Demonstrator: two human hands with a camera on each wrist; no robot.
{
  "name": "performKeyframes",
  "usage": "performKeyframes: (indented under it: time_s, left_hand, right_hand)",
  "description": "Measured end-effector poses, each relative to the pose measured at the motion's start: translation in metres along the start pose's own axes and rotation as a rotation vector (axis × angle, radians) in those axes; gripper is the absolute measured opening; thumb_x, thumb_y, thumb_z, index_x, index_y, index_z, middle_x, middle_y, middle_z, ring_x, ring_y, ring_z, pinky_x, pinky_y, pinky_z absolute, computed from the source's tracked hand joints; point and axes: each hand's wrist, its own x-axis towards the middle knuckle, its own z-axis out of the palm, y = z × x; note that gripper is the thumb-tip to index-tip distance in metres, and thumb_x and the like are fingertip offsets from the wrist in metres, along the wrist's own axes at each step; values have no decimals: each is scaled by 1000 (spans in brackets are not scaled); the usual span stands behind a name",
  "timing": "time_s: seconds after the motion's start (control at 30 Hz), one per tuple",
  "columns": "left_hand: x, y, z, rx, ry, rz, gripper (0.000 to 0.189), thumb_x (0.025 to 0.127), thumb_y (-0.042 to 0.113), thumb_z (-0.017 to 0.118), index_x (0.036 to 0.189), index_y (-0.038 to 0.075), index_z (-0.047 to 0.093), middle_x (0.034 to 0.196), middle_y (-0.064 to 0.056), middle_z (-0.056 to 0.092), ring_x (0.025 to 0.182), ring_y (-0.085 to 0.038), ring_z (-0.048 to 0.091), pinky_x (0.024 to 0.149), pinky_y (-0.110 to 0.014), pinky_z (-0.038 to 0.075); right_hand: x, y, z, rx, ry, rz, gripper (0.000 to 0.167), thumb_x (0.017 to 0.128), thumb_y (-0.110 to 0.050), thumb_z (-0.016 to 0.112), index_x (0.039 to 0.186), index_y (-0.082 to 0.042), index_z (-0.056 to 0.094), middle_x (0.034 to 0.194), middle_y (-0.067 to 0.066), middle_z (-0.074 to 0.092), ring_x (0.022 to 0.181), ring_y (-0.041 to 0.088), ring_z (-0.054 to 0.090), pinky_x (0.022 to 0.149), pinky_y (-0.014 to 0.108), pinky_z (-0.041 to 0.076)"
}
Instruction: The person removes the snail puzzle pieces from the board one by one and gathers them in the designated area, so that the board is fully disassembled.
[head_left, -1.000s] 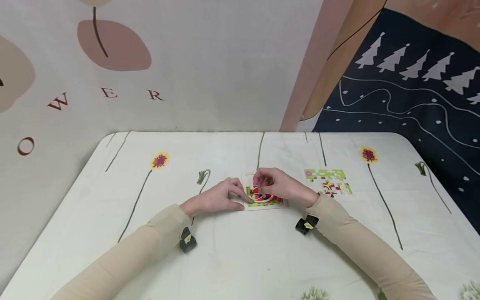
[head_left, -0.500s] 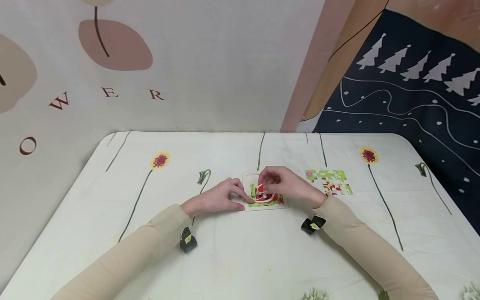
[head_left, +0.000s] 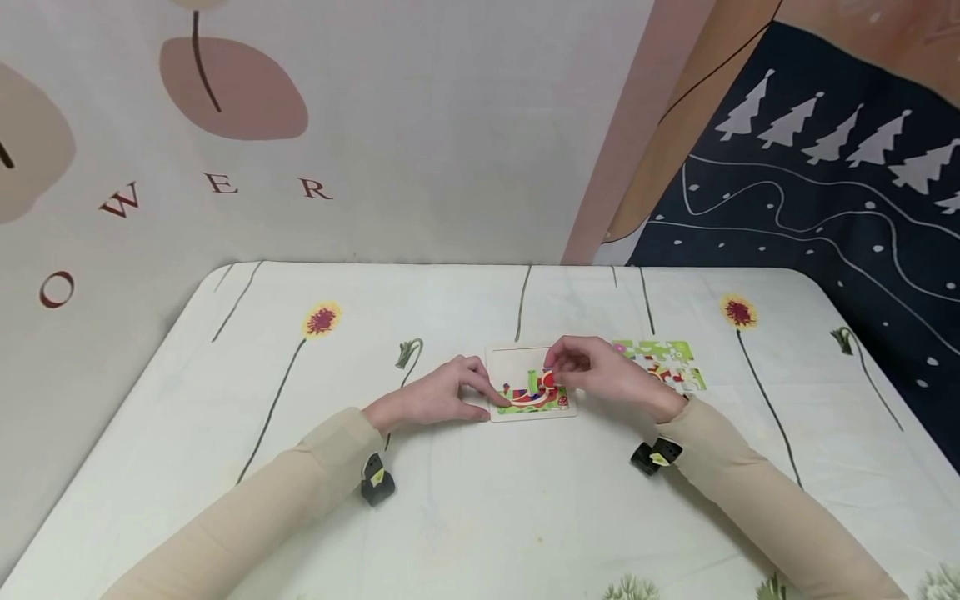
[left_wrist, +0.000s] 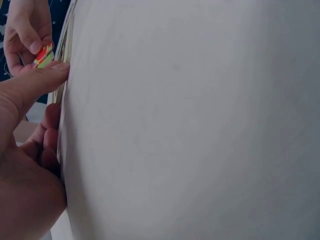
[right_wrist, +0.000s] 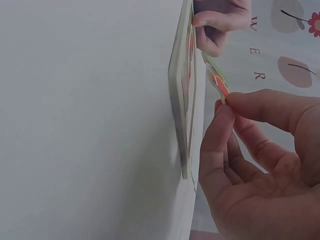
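A small shallow puzzle tray (head_left: 513, 362) lies on the table, its near strip filled with red, green and purple puzzle pieces (head_left: 534, 402). My left hand (head_left: 448, 393) rests at its left side; the index finger reaches straight onto the pieces and the thumb lies by the near left corner. Over the tray's right part, my right hand (head_left: 603, 372) pinches a red and green puzzle piece (right_wrist: 219, 82) between thumb and index finger. The right wrist view shows this piece raised off the tray, tilted. Part of it is hidden by the fingertips.
More puzzle pieces (head_left: 671, 350), green and red, lie grouped right of the tray, partly behind my right hand. The white tablecloth (head_left: 480, 508) has printed flowers. A fabric backdrop (head_left: 450, 150) rises along the table's far edge.
My right hand has moved right over the tray with the pinched piece, uncovering the tray's bare upper part. The left hand has stayed in place.
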Motion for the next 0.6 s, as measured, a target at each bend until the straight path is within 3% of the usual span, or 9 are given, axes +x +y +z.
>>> performKeyframes:
  time_s: [0.6]
  left_hand:
    - [-1, 0, 0, -1, 9, -6, 23, 84, 10, 76, 106, 11, 79, 104, -4, 62, 104, -15, 45, 92, -30, 34]
  right_hand:
    - [-27, 16, -29, -43, 43, 56, 17, 92, -1, 61, 108, 0, 65, 97, 12, 68, 88, 17, 60, 77, 22, 48]
